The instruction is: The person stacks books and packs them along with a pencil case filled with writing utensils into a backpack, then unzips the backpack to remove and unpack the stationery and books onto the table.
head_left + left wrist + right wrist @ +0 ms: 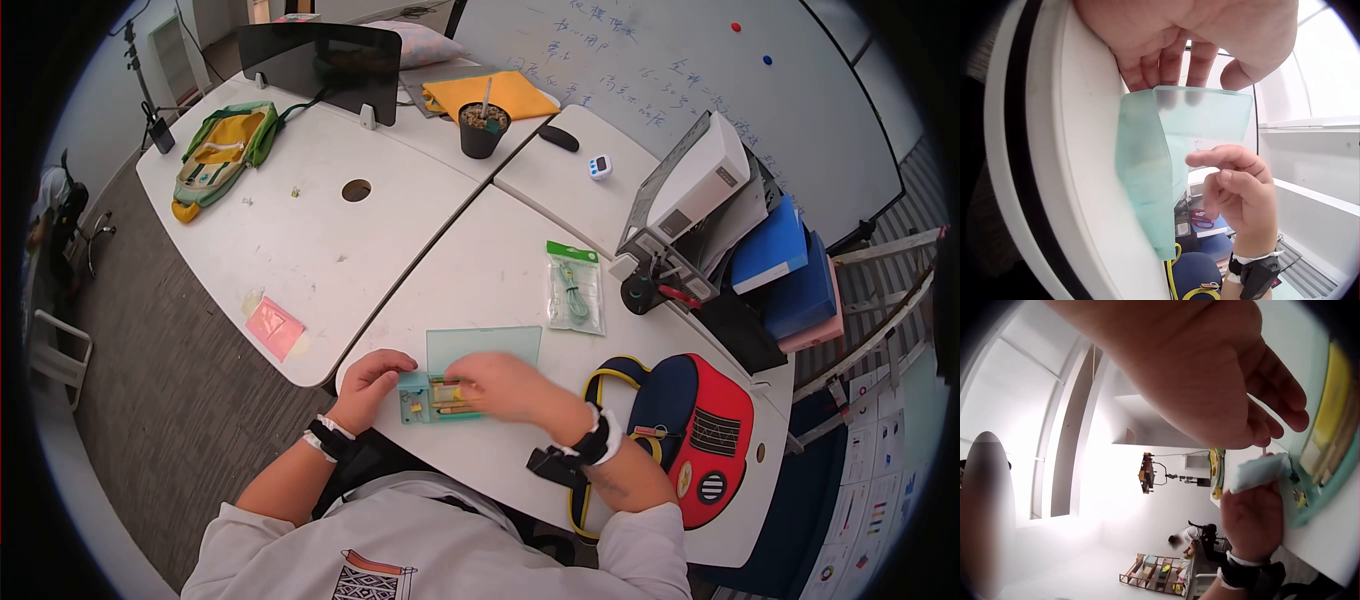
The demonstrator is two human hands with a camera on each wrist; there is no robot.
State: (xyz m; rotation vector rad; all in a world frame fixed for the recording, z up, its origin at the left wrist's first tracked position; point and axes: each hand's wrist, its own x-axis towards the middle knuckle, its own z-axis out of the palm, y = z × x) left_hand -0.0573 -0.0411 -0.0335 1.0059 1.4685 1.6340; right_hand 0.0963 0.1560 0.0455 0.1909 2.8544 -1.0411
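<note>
A translucent teal pencil case (462, 414) lies at the table's near edge with its lid (484, 347) raised. Inside are pencils (455, 408), a yellow item (1334, 394) and small pieces in the left compartment. My left hand (366, 389) is at the case's left end; the left wrist view shows its fingers reaching behind the teal plastic, thumb apart from it. A pale teal piece (1259, 473) stands up before that palm in the right wrist view. Over the case's right part hovers my right hand (508, 387), fingers loosely bent, with nothing visible in them.
A red and navy bag (709, 432) lies to the right. Beyond the case are a packet with a coiled cable (575, 290) and a potted plant (481, 138). Pink paper (274, 327) and a green backpack (225, 150) lie left; binders (700, 180) stand right.
</note>
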